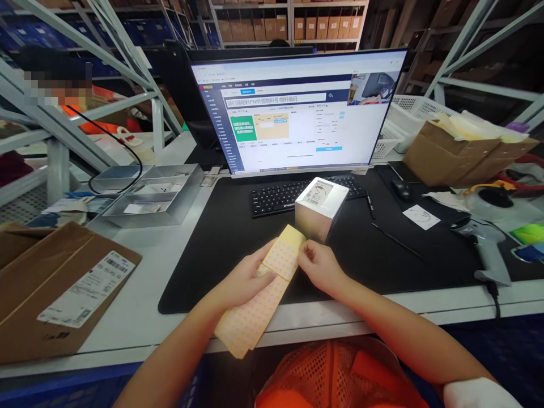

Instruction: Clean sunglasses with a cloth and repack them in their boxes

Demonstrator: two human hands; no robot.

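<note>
A long yellow sticker sheet (259,309) with rows of small printed marks hangs folded over the desk's front edge. My left hand (244,280) grips it, thumb on top. At the sheet's right edge my right hand (321,265) is closed in a pinch; whether a sticker is between its fingertips is too small to see. Just beyond the hands stands a white box (321,207) with a printed label on top, partly in front of the black keyboard (272,199).
Behind the keyboard is a lit monitor (293,119). To the right lie a pen (370,204), a mouse (400,190) and a barcode scanner (484,243). At left are a cardboard parcel (55,283) and a grey divided tray (165,212). Another person (63,85) is at far left.
</note>
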